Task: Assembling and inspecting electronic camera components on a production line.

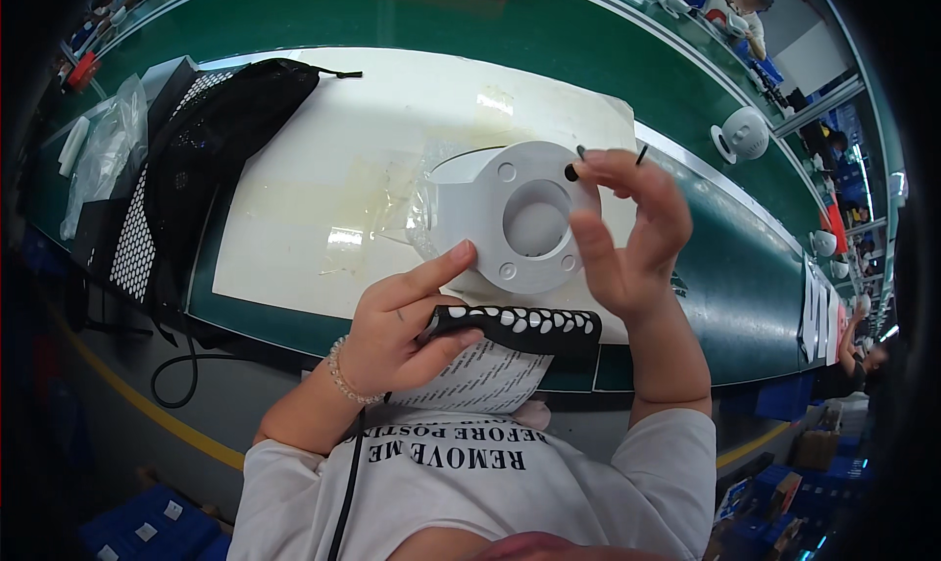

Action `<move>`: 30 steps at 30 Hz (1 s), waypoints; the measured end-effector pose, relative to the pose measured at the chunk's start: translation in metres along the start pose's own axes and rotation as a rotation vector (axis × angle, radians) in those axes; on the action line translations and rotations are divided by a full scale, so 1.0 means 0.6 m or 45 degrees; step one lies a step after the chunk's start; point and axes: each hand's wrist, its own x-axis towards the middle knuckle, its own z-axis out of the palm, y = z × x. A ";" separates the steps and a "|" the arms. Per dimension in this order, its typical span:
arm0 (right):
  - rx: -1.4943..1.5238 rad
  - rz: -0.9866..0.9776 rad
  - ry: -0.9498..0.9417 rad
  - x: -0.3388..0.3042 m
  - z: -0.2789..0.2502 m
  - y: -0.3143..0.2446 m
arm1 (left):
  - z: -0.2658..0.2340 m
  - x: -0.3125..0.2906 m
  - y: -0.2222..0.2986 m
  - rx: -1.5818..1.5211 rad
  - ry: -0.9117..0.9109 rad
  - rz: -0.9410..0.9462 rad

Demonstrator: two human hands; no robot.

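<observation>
A white round plastic base (480, 213) with a large central opening and small round recesses near its rim lies in front of me. My left hand (397, 331) grips a black perforated strip (549, 328) with white oval gaps between thumb and fingers. Its index fingertip rests on the base's near left edge. My right hand (637, 223) is at the far right of the base, pinching a small black round pad (571, 172) over the rim. Two dark bits beside these fingers are too small to name. Printed backing paper (480, 380) hangs below the strip.
A cream board (304, 189) covers part of the green bench (755, 296). Left are a black mesh bag (230, 120), a perforated black tray (137, 238) and clear plastic bags (108, 159). A white rounded device (743, 135) stands far right; people work beyond.
</observation>
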 end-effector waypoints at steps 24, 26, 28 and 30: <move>0.169 0.496 -0.307 0.070 0.020 -0.046 | -0.008 0.002 0.006 0.023 -0.053 -0.024; -0.121 0.285 -0.320 0.060 0.018 -0.051 | -0.009 0.002 0.007 0.020 -0.113 -0.033; -0.343 0.045 -0.233 0.045 0.021 -0.056 | -0.008 0.000 0.007 -0.002 -0.109 -0.047; -0.394 0.050 -0.257 0.044 0.014 -0.071 | -0.002 0.003 0.006 0.002 -0.044 -0.011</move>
